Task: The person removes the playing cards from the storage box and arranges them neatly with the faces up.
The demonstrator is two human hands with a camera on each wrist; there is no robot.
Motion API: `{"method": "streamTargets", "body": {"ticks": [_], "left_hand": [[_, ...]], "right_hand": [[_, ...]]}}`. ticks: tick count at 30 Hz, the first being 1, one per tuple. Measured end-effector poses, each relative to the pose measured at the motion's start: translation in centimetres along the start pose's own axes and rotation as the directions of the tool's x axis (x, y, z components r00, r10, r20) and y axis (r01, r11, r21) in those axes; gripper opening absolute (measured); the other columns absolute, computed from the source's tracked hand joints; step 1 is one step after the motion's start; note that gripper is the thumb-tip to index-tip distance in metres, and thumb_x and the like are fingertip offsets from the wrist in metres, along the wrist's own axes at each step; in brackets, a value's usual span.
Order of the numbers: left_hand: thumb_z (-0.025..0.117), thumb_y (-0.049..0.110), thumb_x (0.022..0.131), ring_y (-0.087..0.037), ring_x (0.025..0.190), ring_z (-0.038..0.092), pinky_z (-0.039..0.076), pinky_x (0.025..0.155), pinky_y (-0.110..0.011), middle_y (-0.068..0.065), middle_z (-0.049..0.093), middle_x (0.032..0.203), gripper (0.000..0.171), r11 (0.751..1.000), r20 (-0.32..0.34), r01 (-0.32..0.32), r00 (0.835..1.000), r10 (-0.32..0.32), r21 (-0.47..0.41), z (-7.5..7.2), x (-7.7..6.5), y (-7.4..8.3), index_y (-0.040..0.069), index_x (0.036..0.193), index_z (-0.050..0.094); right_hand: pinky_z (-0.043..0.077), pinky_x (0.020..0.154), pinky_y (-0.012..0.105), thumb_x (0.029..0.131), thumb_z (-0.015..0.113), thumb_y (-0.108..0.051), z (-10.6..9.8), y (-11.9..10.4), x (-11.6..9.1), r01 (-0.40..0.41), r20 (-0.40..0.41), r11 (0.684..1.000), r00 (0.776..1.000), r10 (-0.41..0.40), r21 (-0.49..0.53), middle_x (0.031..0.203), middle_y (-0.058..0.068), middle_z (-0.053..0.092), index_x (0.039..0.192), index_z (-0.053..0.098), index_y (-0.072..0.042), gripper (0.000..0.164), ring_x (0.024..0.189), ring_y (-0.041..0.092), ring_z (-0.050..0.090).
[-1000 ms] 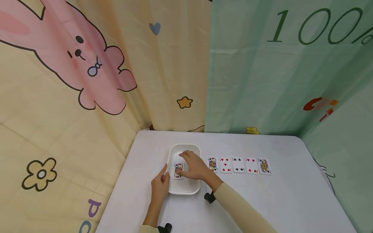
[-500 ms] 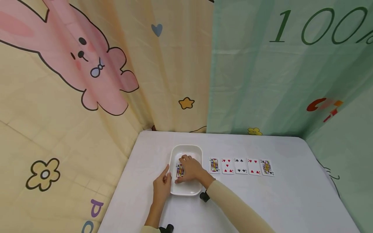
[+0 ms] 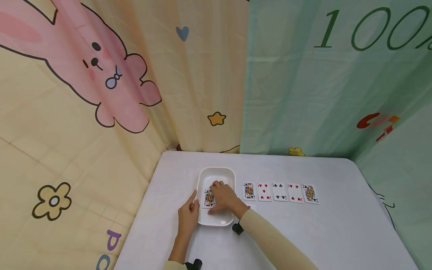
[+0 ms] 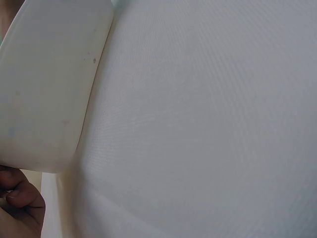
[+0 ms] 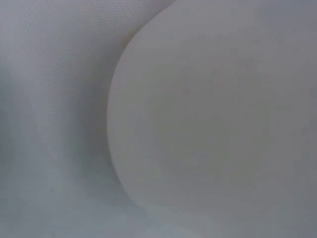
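Note:
In the head view, a white tray (image 3: 216,222) stands left of the table's middle. One face card (image 3: 209,198) lies face up inside it. My left hand (image 3: 188,216) is at the tray's left rim, thumb and index finger against it. Some curled fingers (image 4: 22,196) show beside the tray's wall (image 4: 54,84) in the left wrist view. My right hand (image 3: 225,197) lies over the tray, fingers spread and slightly bent at the card's right side; whether it touches the card is hidden. The right wrist view shows only a blurred pale tray edge (image 5: 163,124).
Right of the tray lies a row of face-up cards: a face card (image 3: 249,191), a heart card (image 3: 264,192), a club card (image 3: 279,192), another heart card (image 3: 295,192) and a second face card (image 3: 310,194). A white table (image 3: 324,232) stands before curtains (image 3: 209,75).
My right hand has come down beside the card in the tray, then shifted slightly right, uncovering more of it. My left hand keeps its place at the tray. The head view has shifted slightly.

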State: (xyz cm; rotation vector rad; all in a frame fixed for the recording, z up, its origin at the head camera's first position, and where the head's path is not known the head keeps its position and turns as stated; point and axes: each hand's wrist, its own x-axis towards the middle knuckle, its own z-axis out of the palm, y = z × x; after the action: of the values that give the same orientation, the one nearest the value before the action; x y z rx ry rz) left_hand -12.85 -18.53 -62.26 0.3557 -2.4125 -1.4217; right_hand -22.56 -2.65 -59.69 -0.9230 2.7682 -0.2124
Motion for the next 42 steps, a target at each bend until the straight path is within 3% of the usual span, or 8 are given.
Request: {"method": "streamTargets", "body": {"ticks": [6, 20, 28, 34, 42], "left_hand": [[0.064, 0.01, 0.101, -0.006, 0.056, 0.039, 0.035, 0.048, -0.021, 0.003, 0.045, 0.065, 0.043, 1.0, 0.012, 0.011, 1.0, -0.011, 0.015, 0.0, 0.0, 0.2, 0.015, 0.143, 0.062], [0.064, 0.01, 0.101, -0.004, 0.054, 0.038, 0.033, 0.048, -0.02, 0.003, 0.045, 0.063, 0.042, 1.0, 0.01, 0.005, 1.0, -0.006, 0.02, 0.1, 0.0, 0.1, 0.015, 0.144, 0.062], [0.063, 0.014, 0.102, -0.007, 0.055, 0.04, 0.034, 0.048, -0.021, 0.002, 0.046, 0.064, 0.043, 0.999, 0.026, 0.044, 0.999, -0.045, 0.031, 0.0, 0.0, 0.2, 0.017, 0.145, 0.061], [0.062, 0.014, 0.102, -0.009, 0.057, 0.041, 0.034, 0.049, -0.02, 0.0, 0.046, 0.064, 0.044, 0.998, 0.024, 0.05, 0.998, -0.051, 0.043, -0.1, 0.0, 0.3, 0.018, 0.146, 0.06], [0.063, 0.013, 0.102, -0.01, 0.057, 0.04, 0.034, 0.05, -0.019, 0.0, 0.045, 0.064, 0.044, 0.999, 0.02, 0.044, 0.999, -0.045, 0.023, 0.0, -0.1, 0.2, 0.018, 0.145, 0.06]], "right_hand": [[0.046, 0.11, 0.042, 0.073, 0.082, -0.065, -0.1, 0.0, -0.1, -0.005, -0.021, 1.0, 1.0, 0.005, 0.008, 0.141, 0.006, 0.055, 0.143, 0.057, -0.011, 0.093, 0.127, 0.024, 0.052], [0.046, 0.11, 0.041, 0.074, 0.083, -0.065, -0.5, 0.4, -0.6, 0.015, -0.061, 0.999, 0.998, -0.013, 0.045, 0.139, 0.003, 0.058, 0.149, 0.052, -0.017, 0.094, 0.127, 0.022, 0.054], [0.049, 0.107, 0.044, 0.073, 0.085, -0.062, -2.7, 2.2, -3.8, 0.024, -0.178, 0.986, 0.984, 0.007, 0.168, 0.138, 0.004, 0.06, 0.149, 0.053, -0.019, 0.092, 0.126, 0.022, 0.056], [0.048, 0.108, 0.048, 0.073, 0.087, -0.057, -3.7, 5.1, -7.1, -0.028, -0.247, 0.969, 0.965, 0.091, 0.247, 0.143, 0.005, 0.058, 0.149, 0.052, -0.015, 0.094, 0.131, 0.026, 0.054], [0.05, 0.106, 0.052, 0.072, 0.088, -0.055, -4.1, 8.8, -11.2, -0.129, -0.291, 0.957, 0.935, 0.205, 0.259, 0.143, 0.008, 0.058, 0.147, 0.055, -0.014, 0.092, 0.13, 0.029, 0.055]]}}
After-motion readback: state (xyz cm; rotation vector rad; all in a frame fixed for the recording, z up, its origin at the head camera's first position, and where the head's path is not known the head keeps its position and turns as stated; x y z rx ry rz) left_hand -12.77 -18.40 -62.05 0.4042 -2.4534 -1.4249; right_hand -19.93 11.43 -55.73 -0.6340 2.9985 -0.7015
